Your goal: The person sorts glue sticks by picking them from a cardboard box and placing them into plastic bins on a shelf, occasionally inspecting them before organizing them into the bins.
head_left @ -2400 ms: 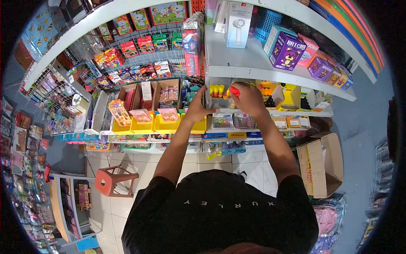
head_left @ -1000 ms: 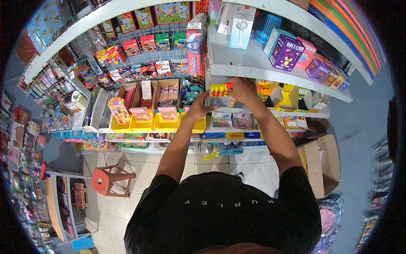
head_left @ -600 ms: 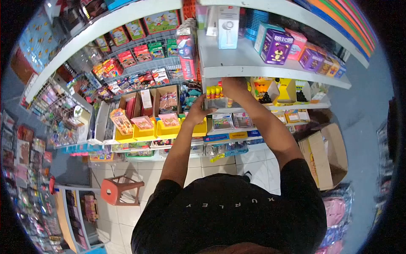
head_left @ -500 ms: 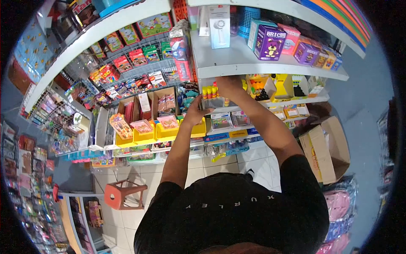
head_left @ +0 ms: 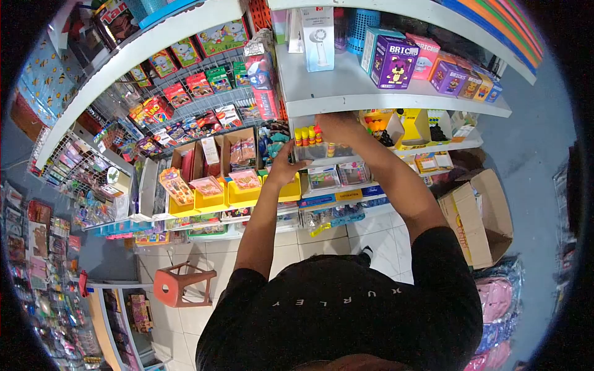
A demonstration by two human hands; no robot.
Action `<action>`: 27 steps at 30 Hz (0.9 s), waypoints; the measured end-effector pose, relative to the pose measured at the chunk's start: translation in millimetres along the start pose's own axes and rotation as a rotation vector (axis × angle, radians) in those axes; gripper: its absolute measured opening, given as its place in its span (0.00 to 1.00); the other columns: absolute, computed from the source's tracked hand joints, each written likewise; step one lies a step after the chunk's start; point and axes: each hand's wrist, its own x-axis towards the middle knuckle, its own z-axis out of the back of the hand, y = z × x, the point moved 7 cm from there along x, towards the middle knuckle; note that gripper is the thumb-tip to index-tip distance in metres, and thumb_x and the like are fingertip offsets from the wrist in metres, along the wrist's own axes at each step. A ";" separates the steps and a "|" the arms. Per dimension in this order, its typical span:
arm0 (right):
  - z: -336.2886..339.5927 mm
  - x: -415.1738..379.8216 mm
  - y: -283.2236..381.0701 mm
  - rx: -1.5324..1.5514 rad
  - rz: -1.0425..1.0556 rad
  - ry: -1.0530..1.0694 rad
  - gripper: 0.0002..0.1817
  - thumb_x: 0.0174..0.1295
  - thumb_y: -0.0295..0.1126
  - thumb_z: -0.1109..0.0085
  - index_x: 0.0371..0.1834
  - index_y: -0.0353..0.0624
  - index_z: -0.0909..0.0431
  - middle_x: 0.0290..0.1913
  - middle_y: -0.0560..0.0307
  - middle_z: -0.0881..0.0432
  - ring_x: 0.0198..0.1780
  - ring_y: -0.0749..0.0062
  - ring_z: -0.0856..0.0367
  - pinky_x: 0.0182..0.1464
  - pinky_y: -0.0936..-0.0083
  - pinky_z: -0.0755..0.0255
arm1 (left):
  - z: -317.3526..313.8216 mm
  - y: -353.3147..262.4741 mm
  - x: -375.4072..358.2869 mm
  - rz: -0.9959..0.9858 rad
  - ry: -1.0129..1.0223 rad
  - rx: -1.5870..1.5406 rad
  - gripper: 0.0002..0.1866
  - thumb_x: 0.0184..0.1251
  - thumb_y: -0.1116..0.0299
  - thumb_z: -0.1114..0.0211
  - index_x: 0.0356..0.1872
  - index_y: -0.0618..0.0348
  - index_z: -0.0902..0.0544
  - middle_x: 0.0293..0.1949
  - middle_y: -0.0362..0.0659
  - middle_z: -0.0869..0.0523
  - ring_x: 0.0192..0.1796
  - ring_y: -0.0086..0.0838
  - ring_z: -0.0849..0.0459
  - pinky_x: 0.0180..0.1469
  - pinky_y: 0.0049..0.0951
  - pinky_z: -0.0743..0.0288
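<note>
White shelf [head_left: 442, 147]: yellow tubes [head_left: 305, 136] between spread, empty left hand [head_left: 286, 166] and right hand [head_left: 339, 130] (grip hidden).

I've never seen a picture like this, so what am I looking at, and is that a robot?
No robot: these are a person's two bare hands, seen by a camera worn on the head, looking forward and down. The left hand is open by the left end of the lower shelf. The right hand reaches in beside small yellow-and-red tubes; whatever it holds is hidden. The upper shelf carries a purple box and a blue basket, among other things.
</note>
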 end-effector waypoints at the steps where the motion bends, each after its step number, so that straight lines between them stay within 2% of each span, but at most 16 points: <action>1: 1.3 0.6 1.5 -0.003 0.017 -0.014 0.15 0.50 0.27 0.38 0.43 0.37 0.17 0.48 0.41 0.17 0.53 0.46 0.18 0.57 0.52 0.26 | -1.3 7.2 1.2 -0.003 -0.002 -0.007 0.44 0.53 0.67 0.22 0.70 0.64 0.36 0.64 0.55 0.25 0.67 0.40 0.27 0.69 0.35 0.34; 6: 5.3 3.4 5.4 0.010 0.023 -0.056 0.15 0.50 0.26 0.39 0.42 0.34 0.17 0.45 0.39 0.16 0.49 0.45 0.17 0.55 0.52 0.24 | -0.8 -3.4 -1.5 0.004 0.006 -0.016 0.45 0.53 0.66 0.22 0.70 0.65 0.37 0.64 0.55 0.25 0.68 0.40 0.27 0.69 0.36 0.34; 9: 5.0 -0.4 3.0 0.066 -0.024 0.221 0.25 0.52 0.29 0.36 0.56 0.37 0.24 0.57 0.38 0.22 0.58 0.46 0.22 0.62 0.55 0.29 | -1.2 0.1 -3.0 0.022 0.001 -0.049 0.45 0.54 0.66 0.22 0.70 0.65 0.37 0.64 0.54 0.25 0.68 0.39 0.28 0.70 0.37 0.36; 11: -2.0 -6.0 -3.2 0.197 -0.023 0.174 0.22 0.52 0.31 0.35 0.52 0.38 0.22 0.56 0.40 0.21 0.56 0.48 0.21 0.59 0.56 0.27 | -1.9 1.6 -0.5 0.012 0.014 -0.084 0.45 0.54 0.66 0.22 0.71 0.66 0.38 0.64 0.54 0.24 0.69 0.39 0.29 0.71 0.36 0.38; 12: -2.2 -9.6 -6.5 0.260 -0.025 0.146 0.20 0.52 0.32 0.34 0.50 0.39 0.20 0.56 0.42 0.21 0.55 0.48 0.20 0.57 0.57 0.26 | 0.2 -4.7 0.3 -0.028 -0.007 -0.022 0.45 0.54 0.66 0.22 0.71 0.65 0.38 0.64 0.53 0.24 0.66 0.38 0.26 0.67 0.35 0.33; 14: 15.1 -27.7 -2.4 0.381 -0.003 -0.095 0.18 0.52 0.32 0.33 0.47 0.40 0.19 0.53 0.43 0.19 0.53 0.49 0.19 0.54 0.58 0.24 | 2.8 -18.7 -2.2 -0.101 -0.040 0.097 0.45 0.54 0.66 0.22 0.71 0.63 0.38 0.63 0.51 0.23 0.60 0.36 0.21 0.57 0.33 0.23; 15: 19.7 -41.5 -0.4 0.444 0.004 -0.208 0.17 0.52 0.33 0.33 0.45 0.41 0.18 0.52 0.44 0.18 0.52 0.49 0.18 0.53 0.59 0.23 | 2.0 -19.8 -2.3 -0.054 -0.011 0.040 0.45 0.54 0.66 0.22 0.72 0.62 0.38 0.63 0.50 0.23 0.56 0.34 0.19 0.49 0.30 0.22; 16: 26.1 -55.1 1.8 0.478 0.082 -0.473 0.10 0.61 0.34 0.38 0.42 0.42 0.18 0.37 0.53 0.14 0.41 0.57 0.14 0.44 0.63 0.21 | 1.9 -19.1 -3.0 -0.005 0.016 -0.019 0.45 0.55 0.67 0.22 0.72 0.61 0.38 0.62 0.49 0.22 0.51 0.32 0.18 0.41 0.27 0.21; 19: 3.1 -86.9 -3.0 1.184 -0.031 -0.415 0.10 0.67 0.36 0.41 0.41 0.41 0.19 0.36 0.58 0.17 0.35 0.68 0.16 0.39 0.71 0.22 | -3.0 -15.2 -3.2 0.019 0.033 -0.126 0.45 0.55 0.68 0.23 0.73 0.57 0.39 0.61 0.46 0.21 0.39 0.23 0.18 0.22 0.20 0.28; 20: -19.4 -95.9 -2.0 1.546 -0.238 -0.121 0.16 0.69 0.43 0.39 0.44 0.39 0.22 0.36 0.57 0.20 0.35 0.73 0.19 0.40 0.74 0.22 | -3.9 -14.0 -2.6 0.016 0.037 -0.139 0.45 0.55 0.68 0.23 0.73 0.58 0.39 0.60 0.46 0.21 0.43 0.25 0.17 0.26 0.22 0.24; 22: -44.4 -110.4 -0.5 1.986 -0.360 -0.142 0.16 0.70 0.43 0.42 0.45 0.41 0.23 0.35 0.57 0.20 0.34 0.73 0.19 0.39 0.75 0.22 | -4.7 -25.3 -1.0 -0.150 0.041 -0.066 0.49 0.54 0.70 0.23 0.75 0.59 0.44 0.64 0.48 0.25 0.62 0.32 0.24 0.50 0.32 0.20; 24: -65.9 -122.4 -0.8 2.314 -0.420 -0.160 0.15 0.72 0.44 0.44 0.46 0.42 0.26 0.35 0.56 0.20 0.35 0.70 0.18 0.39 0.73 0.21 | -6.7 -29.3 -14.0 -0.091 -0.083 -0.265 0.53 0.54 0.71 0.22 0.77 0.59 0.49 0.68 0.50 0.31 0.69 0.36 0.32 0.59 0.37 0.26; 26: -81.8 -131.8 -7.0 2.358 -0.465 -0.236 0.16 0.72 0.45 0.45 0.45 0.42 0.25 0.35 0.56 0.19 0.36 0.69 0.17 0.39 0.71 0.20 | -6.3 -33.0 -30.6 -0.074 -0.206 -0.303 0.54 0.54 0.73 0.23 0.76 0.59 0.53 0.71 0.52 0.37 0.69 0.40 0.33 0.61 0.37 0.28; 27: -86.0 -136.5 -8.9 2.379 -0.486 -0.274 0.17 0.72 0.45 0.45 0.45 0.41 0.25 0.35 0.56 0.19 0.37 0.69 0.17 0.39 0.70 0.20 | -7.2 -20.0 -42.6 -0.055 -0.302 -0.319 0.50 0.55 0.73 0.24 0.75 0.60 0.49 0.69 0.51 0.34 0.67 0.38 0.31 0.60 0.37 0.27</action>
